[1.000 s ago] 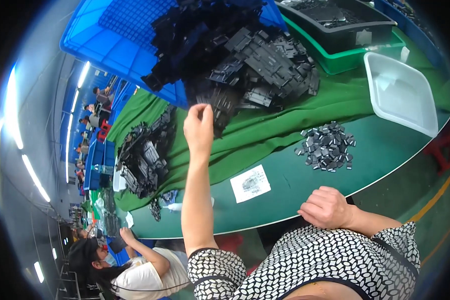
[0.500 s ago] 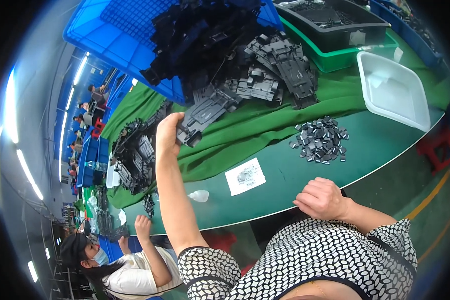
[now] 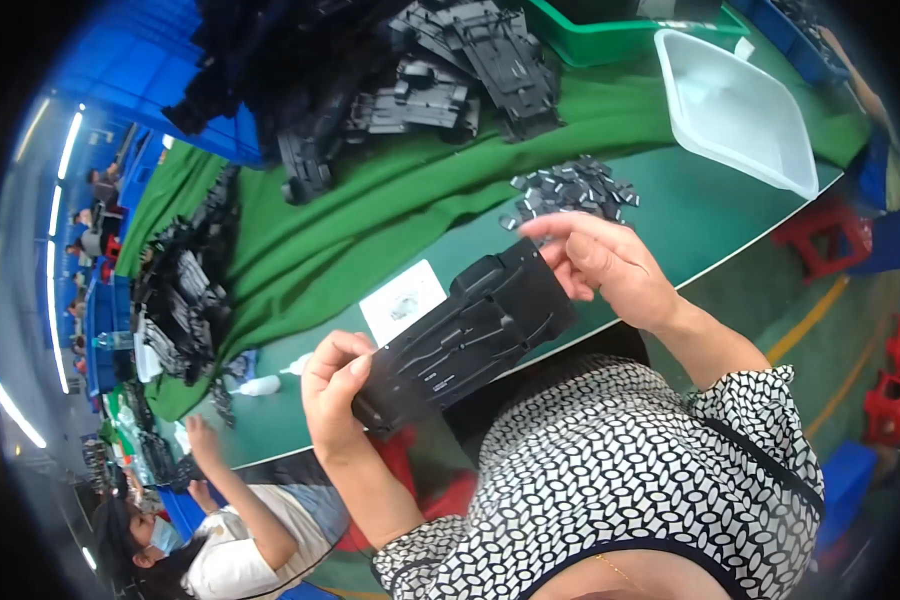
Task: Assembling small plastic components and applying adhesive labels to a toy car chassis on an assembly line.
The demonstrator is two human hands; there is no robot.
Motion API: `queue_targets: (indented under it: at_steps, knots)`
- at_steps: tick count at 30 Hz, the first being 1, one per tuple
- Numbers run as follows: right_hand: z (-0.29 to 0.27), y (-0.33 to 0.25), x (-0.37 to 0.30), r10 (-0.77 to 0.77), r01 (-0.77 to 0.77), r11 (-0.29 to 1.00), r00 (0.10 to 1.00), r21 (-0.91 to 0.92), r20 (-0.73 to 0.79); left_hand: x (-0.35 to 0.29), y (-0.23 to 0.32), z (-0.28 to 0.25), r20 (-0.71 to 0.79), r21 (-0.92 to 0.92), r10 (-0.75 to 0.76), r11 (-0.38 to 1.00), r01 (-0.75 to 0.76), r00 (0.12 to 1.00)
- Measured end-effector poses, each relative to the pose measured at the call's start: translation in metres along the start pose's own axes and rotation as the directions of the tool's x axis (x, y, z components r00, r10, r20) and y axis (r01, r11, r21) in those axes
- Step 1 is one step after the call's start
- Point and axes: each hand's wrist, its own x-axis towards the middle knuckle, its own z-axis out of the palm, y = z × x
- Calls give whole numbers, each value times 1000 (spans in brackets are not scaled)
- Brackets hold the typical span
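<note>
My left hand (image 3: 338, 388) grips the left end of a black moulded plastic chassis (image 3: 460, 345), thumb on top. The chassis is held slightly tilted above the table's near edge, its ridged face showing. At its far right end is my right hand (image 3: 615, 270), open, with the index finger stretched out and the other fingers loosely bent beside the chassis edge. Whether those fingers touch the chassis I cannot tell. Just beyond the right hand lies a pile of small black pieces (image 3: 580, 188), partly hidden by it. A white printed sheet (image 3: 402, 303) lies behind the chassis.
More black chassis parts (image 3: 495, 65) are heaped at the back, by a blue crate (image 3: 120, 75). Another heap (image 3: 180, 290) lies at left. A white tray (image 3: 735, 130) and a green bin (image 3: 610, 45) stand at right. A small white bottle (image 3: 260, 385) and a masked co-worker (image 3: 240, 540) are at left.
My left hand has brought the chassis from the heap toward me, over the table's near edge. My right hand has moved forward from the edge and uncurled beside the chassis. The view has shifted.
</note>
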Motion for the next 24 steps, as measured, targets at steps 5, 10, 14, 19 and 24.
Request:
queue_targets:
  at_steps: [5,10,14,19,24]
  knots:
    - [5,11,-9,160,-158,987,977,-22,139,9,-1,3,-39,-66,-78,995,75,996]
    - [21,22,-14,245,-275,843,961,461,126,-4,-16,26,-70,-739,206,646,-190,976]
    - [47,42,-19,247,-322,702,947,635,206,-9,-43,82,-300,-608,292,675,-417,908]
    - [66,45,-29,270,-389,777,916,495,295,-2,-50,102,-222,-687,210,659,-306,952]
    - [15,9,-23,253,-131,935,898,-329,360,-9,-46,77,-157,-662,291,678,-319,944]
